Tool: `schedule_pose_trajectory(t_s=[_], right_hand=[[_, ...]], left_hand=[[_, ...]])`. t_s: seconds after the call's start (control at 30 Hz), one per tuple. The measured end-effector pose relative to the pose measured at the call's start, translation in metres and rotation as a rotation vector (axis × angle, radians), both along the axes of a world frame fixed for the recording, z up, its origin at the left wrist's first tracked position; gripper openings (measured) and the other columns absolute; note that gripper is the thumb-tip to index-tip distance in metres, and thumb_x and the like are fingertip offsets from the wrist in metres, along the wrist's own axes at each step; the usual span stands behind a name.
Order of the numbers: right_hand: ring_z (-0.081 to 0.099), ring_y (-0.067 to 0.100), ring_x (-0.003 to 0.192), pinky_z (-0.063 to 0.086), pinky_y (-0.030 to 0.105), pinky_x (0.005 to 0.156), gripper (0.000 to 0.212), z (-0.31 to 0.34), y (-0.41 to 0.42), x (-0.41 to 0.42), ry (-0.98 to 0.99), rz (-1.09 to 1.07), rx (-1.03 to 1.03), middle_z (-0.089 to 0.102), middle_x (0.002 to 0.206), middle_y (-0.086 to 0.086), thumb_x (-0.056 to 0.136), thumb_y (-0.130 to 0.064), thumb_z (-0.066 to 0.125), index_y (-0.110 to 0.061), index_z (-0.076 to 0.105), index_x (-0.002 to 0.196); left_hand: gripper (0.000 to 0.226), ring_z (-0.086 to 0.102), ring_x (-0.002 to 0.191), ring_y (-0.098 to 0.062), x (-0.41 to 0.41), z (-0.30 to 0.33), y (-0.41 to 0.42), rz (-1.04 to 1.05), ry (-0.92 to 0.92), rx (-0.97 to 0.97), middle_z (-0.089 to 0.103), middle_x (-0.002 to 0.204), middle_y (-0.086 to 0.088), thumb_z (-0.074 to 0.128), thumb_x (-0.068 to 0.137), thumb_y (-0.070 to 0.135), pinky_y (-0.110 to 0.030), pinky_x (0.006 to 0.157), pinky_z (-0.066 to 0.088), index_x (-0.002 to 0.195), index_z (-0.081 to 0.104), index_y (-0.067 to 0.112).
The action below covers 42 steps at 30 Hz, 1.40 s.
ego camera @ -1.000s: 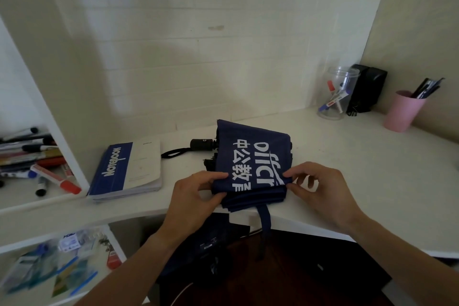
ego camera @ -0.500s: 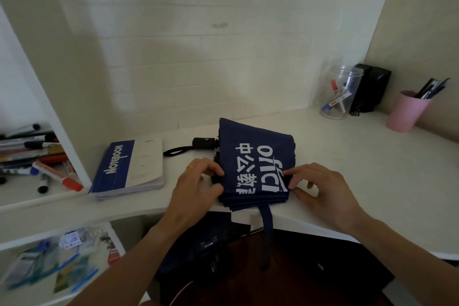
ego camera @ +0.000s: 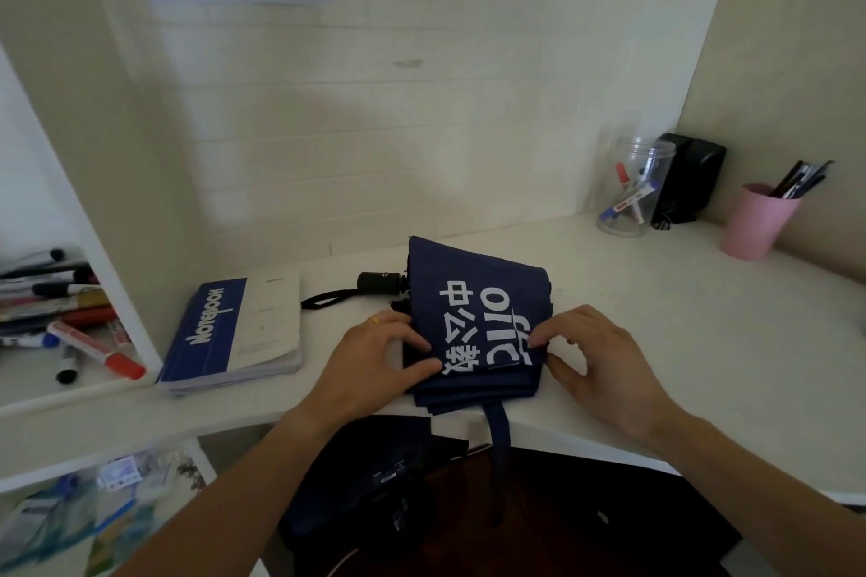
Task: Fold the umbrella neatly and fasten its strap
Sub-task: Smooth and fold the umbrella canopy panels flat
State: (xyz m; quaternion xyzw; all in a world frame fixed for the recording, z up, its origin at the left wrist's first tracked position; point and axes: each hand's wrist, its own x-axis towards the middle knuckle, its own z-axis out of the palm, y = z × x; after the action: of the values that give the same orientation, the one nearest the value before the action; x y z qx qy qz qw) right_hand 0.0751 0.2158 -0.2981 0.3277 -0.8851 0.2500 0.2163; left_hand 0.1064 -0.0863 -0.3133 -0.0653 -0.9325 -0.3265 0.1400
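Left grip [ego camera: 375, 361] pinches the folded navy umbrella [ego camera: 478, 323] at its left edge, thumb on top, fingers curled round the fabric. Right grip [ego camera: 604, 365] pinches the right edge w/ fingertips. Umbrella lies mid-frame on the white worktop [ego camera: 656, 319], near its front edge; strap [ego camera: 497, 436] hangs loose over that edge. Black handle [ego camera: 380, 283] points left, twd a blue notebook [ego camera: 234, 333].

Dim, soft indoor light — broad shadow across the back wall, wide-angle bending at edges, lower-left corner blurred.
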Motion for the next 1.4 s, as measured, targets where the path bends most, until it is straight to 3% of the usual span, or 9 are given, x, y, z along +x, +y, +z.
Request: schedule_pose_trajectory(t_s=[0.1, 0.33, 0.57, 0.7, 0.97, 1.13, 1.23, 1.33, 1.4], right_hand=[[0.054, 0.001, 0.099, 0.044, 0.013, 0.083, 0.037, 0.0, 0.0, 0.007, -0.015, -0.002, 0.094, 0.063, 0.104, -0.025, 0.081, -0.02, 0.074, -0.033, 0.069, 0.114], [0.055, 0.005, 0.09, 0.053, 0.027, 0.073, 0.011, 0.004, 0.0, 0.011, 0.053, 0.009, 0.12, 0.065, 0.094, -0.019, 0.083, -0.026, 0.075, -0.032, 0.076, 0.092], [0.059, 0.014, 0.095, 0.054, 0.028, 0.079, 0.029, 0.008, -0.012, 0.012, 0.177, -0.019, 0.196, 0.066, 0.106, -0.01, 0.081, -0.031, 0.076, -0.025, 0.073, 0.11], [0.061, 0.017, 0.088, 0.054, 0.034, 0.074, 0.009, 0.01, -0.018, 0.01, 0.254, 0.026, 0.214, 0.07, 0.093, -0.011, 0.083, -0.023, 0.076, -0.023, 0.078, 0.091], [0.061, 0.012, 0.093, 0.051, 0.025, 0.08, 0.014, 0.002, -0.009, 0.022, 0.187, 0.202, 0.363, 0.069, 0.099, -0.011, 0.091, -0.027, 0.066, -0.024, 0.076, 0.1], [0.057, 0.005, 0.084, 0.052, 0.031, 0.076, 0.022, 0.024, -0.027, 0.017, -0.02, 0.092, 0.134, 0.065, 0.086, -0.018, 0.091, -0.042, 0.057, -0.03, 0.074, 0.085], [0.057, 0.006, 0.11, 0.049, 0.029, 0.096, 0.027, 0.03, -0.045, 0.007, -0.022, -0.015, -0.068, 0.067, 0.117, -0.013, 0.101, -0.036, 0.049, -0.027, 0.07, 0.115], [0.019, 0.008, 0.151, 0.018, 0.03, 0.123, 0.053, 0.013, -0.049, 0.008, -0.194, -0.02, 0.254, 0.027, 0.163, -0.011, 0.104, -0.047, 0.036, -0.03, 0.034, 0.154], [-0.009, 0.004, 0.152, -0.001, 0.031, 0.125, 0.065, 0.001, -0.046, 0.009, -0.255, 0.004, 0.477, -0.001, 0.167, -0.013, 0.102, -0.057, 0.023, -0.031, 0.007, 0.159]], left_hand=[[0.019, 0.061, 0.104, 0.005, 0.003, 0.003, -0.001, -0.011, -0.02, 0.091, 0.064, 0.114, 0.018, 0.082, 0.076, 0.053, -0.016, 0.094, 0.046, 0.077, 0.079, 0.034], [0.034, 0.056, 0.116, -0.001, -0.002, 0.002, -0.003, -0.03, -0.041, 0.09, 0.059, 0.124, 0.015, 0.089, 0.065, 0.053, -0.033, 0.1, 0.051, 0.055, 0.068, 0.027], [0.066, 0.045, 0.126, 0.0, 0.002, 0.004, -0.005, -0.124, 0.032, 0.033, 0.039, 0.138, 0.02, 0.084, 0.069, 0.059, -0.028, 0.106, 0.044, 0.126, 0.052, 0.049], [0.075, 0.037, 0.134, 0.0, 0.005, 0.006, -0.008, -0.139, -0.04, -0.03, 0.029, 0.15, 0.019, 0.078, 0.076, 0.061, -0.026, 0.109, 0.038, 0.142, 0.043, 0.052], [0.036, 0.051, 0.121, -0.001, 0.014, 0.006, -0.011, -0.059, -0.037, -0.06, 0.052, 0.14, 0.014, 0.05, 0.096, 0.06, -0.027, 0.105, 0.041, 0.096, 0.071, 0.03], [0.02, 0.051, 0.116, -0.001, 0.014, 0.006, -0.012, -0.07, -0.023, -0.068, 0.053, 0.134, 0.013, 0.06, 0.097, 0.047, -0.023, 0.101, 0.041, 0.088, 0.065, 0.03], [0.017, 0.048, 0.119, 0.001, 0.016, 0.005, -0.017, -0.098, -0.038, -0.108, 0.048, 0.139, 0.015, 0.074, 0.087, 0.041, -0.022, 0.103, 0.039, 0.099, 0.067, 0.032], [0.026, 0.048, 0.122, 0.0, 0.019, 0.007, -0.019, -0.12, -0.053, -0.098, 0.044, 0.143, 0.015, 0.076, 0.083, 0.043, -0.027, 0.107, 0.042, 0.105, 0.065, 0.034], [0.03, 0.048, 0.125, -0.002, 0.021, 0.011, -0.022, -0.129, -0.068, -0.139, 0.041, 0.144, 0.016, 0.075, 0.082, 0.047, -0.032, 0.108, 0.044, 0.108, 0.064, 0.036]])
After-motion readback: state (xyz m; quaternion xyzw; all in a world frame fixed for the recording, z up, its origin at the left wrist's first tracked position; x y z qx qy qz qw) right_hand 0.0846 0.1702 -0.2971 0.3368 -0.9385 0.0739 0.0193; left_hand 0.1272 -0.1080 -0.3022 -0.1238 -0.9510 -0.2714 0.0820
